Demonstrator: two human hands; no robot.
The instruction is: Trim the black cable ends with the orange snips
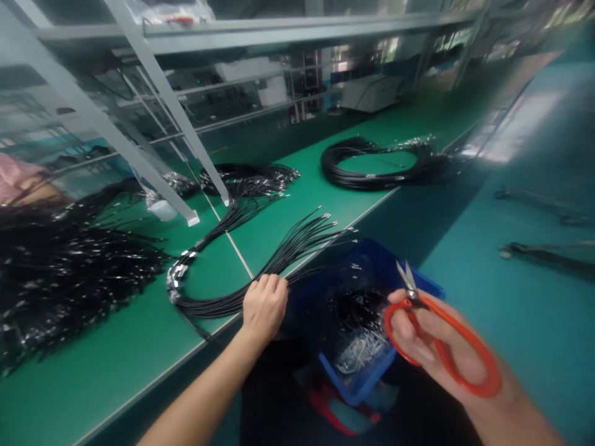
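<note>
My left hand (264, 305) is closed round a bundle of thin black cables (279, 248) at the front edge of the green bench (116, 353). The cables fan out past the bench edge, their metal-tipped ends pointing right. My right hand (437, 344) holds a pair of red-handled snips (441, 334), short steel blades pointing up, above a blue bin (372, 371). The bin sits below the bench edge and holds black cable offcuts and small silvery bits.
A large pile of black cables (60, 266) covers the bench's left side. A coiled cable loop (376, 164) lies further along, and another bundle (251, 179) by a slanted metal frame post (158, 111). A person's pink sleeve (18, 176) shows at far left. Teal floor (520, 291) on the right.
</note>
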